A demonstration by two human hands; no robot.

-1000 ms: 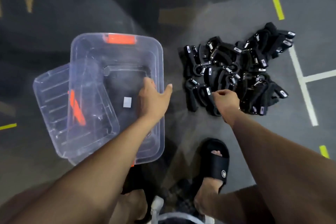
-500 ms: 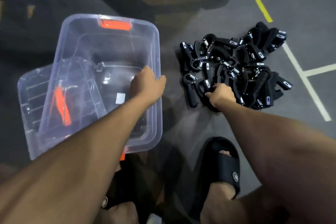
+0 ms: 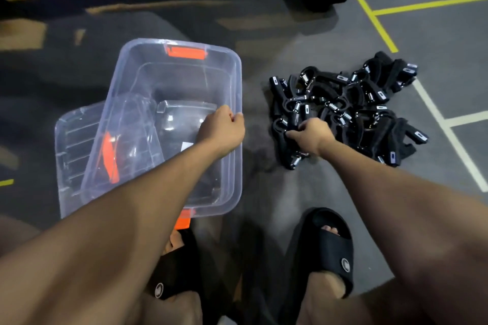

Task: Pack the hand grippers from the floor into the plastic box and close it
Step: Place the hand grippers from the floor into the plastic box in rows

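My arms were bare; I wore black slide sandals, each bearing a small round pale emblem.

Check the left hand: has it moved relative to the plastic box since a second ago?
Yes. The left hand has shifted slightly toward the right rim of the plastic box, and its fingers, spread before, now curl over that rim.

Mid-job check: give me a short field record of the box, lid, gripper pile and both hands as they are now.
box: clear plastic box with orange latches, open, no grippers visible inside
lid: clear plastic lid, leaning partly under the box's left side
pile: black hand grippers heaped on the grey floor, right of the box
left hand: holds the box's right rim
right hand: grips one gripper at the pile's near edge
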